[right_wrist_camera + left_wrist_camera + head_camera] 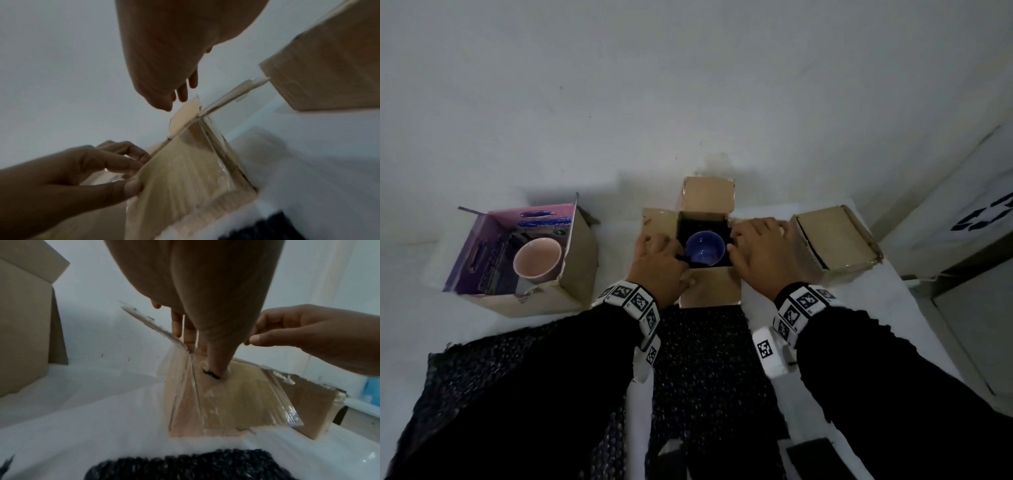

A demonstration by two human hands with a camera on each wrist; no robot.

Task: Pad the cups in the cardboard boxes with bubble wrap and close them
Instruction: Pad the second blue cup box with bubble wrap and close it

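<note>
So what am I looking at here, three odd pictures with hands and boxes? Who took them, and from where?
No machine: a person works with bare hands. The big picture comes from a camera on their head; the other two come from cameras strapped to each wrist, looking along the fingers. On the white table stand three brown cardboard boxes. The middle open box holds a blue cup with dark padding around it. The left open box holds a pink cup. The right box is shut. Black bubble wrap lies nearest the person. The left hand grips the middle box's edge; the right hand rests on its right flap.
</note>
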